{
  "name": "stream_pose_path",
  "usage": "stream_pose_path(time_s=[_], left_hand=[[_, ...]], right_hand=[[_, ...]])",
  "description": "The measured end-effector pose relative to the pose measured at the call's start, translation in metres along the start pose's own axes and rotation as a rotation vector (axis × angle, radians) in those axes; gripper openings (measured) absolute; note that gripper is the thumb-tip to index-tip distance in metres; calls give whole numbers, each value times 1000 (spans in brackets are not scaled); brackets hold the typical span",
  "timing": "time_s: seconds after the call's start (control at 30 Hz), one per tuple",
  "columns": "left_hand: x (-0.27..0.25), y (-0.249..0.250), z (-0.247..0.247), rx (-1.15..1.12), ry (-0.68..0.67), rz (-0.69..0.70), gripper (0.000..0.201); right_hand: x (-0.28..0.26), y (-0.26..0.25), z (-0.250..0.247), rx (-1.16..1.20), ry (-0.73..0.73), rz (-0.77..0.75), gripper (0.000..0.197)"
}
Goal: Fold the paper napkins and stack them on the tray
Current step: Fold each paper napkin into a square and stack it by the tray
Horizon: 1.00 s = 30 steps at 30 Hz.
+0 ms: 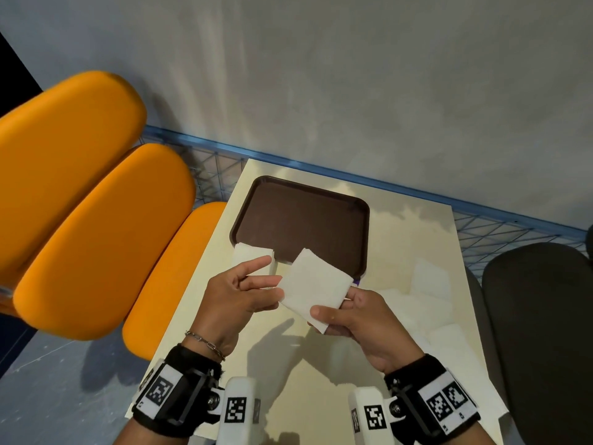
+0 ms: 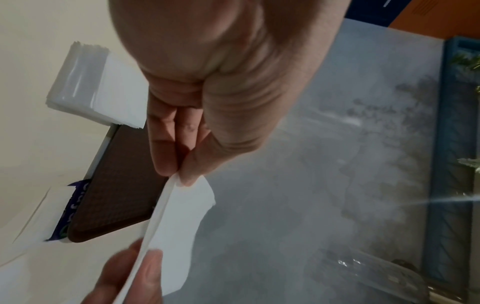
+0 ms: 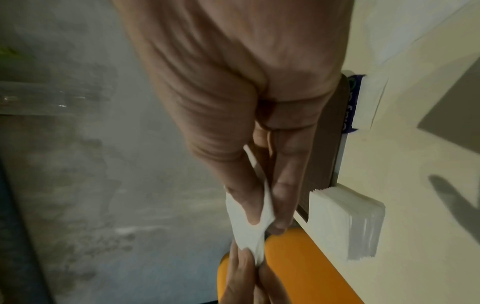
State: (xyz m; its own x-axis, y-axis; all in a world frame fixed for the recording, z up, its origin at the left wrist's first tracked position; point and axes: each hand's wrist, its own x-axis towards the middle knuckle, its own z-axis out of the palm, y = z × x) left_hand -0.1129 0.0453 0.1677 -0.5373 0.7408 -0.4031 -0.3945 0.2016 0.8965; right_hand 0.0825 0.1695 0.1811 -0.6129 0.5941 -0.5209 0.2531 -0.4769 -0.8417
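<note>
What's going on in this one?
A person is folding a paper napkin in the air over a cream table. The left hand and right hand each pinch an edge of it. A stack of napkins sits at the near left corner of the brown tray, whose middle is bare.

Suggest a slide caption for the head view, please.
Both hands, left hand and right hand, pinch a folded napkin above the brown tray.

From my head view, the folded napkin (image 1: 313, 285) covers the tray's (image 1: 301, 220) near rim. My left hand (image 1: 237, 300) hides part of the napkin stack (image 1: 253, 252). The loose napkins (image 1: 426, 303) on the worktop (image 1: 321, 364) blur together; I can't count them.
</note>
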Motion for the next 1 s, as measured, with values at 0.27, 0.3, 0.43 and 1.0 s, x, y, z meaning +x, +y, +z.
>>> stream_pose_path(time_s=[0.27, 0.3, 0.43, 1.0], left_hand=[[4, -2, -3, 16, -86, -135, 56], [4, -2, -2, 44, -121, -150, 50], [4, -9, -1, 136, -116, -129, 21], [6, -38, -11, -2, -74, -235, 19]], right_hand=[[10, 1, -12, -182, 15, -47, 39], [10, 1, -10, -212, -10, -48, 40], [14, -2, -10, -297, -94, -39, 49], [33, 3, 4, -166, 58, 37, 29]])
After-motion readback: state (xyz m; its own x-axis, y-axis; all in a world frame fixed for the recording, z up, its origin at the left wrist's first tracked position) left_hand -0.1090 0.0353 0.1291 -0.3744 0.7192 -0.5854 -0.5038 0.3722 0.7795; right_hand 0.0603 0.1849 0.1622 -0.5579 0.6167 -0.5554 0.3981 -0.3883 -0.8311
